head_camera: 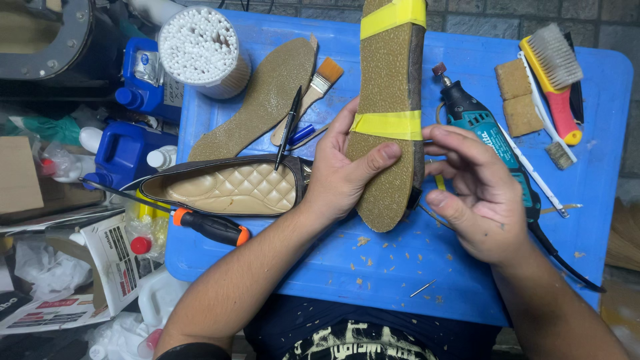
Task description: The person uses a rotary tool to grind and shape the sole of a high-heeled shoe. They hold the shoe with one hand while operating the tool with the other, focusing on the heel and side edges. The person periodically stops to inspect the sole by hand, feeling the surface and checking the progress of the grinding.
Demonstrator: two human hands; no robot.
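Observation:
My left hand (343,175) grips a flat shoe held sole-up (387,73), thumb pressed on the tan sole just below a yellow tape band (387,124). A second yellow tape band (393,16) wraps the sole near the top edge. My right hand (477,193) is beside the shoe's right edge, fingers curled and apart, fingertips touching or nearly touching the shoe's side; it holds nothing I can see. Both hands hover over a blue table (400,267).
A second shoe with quilted tan insole (227,187) lies left, a loose tan sole (263,100) above it, with a black pen, a paintbrush (313,93) and an orange-handled screwdriver (210,227). A teal rotary tool (480,123), sponges, brushes and a cotton-swab tub (200,47) lie around.

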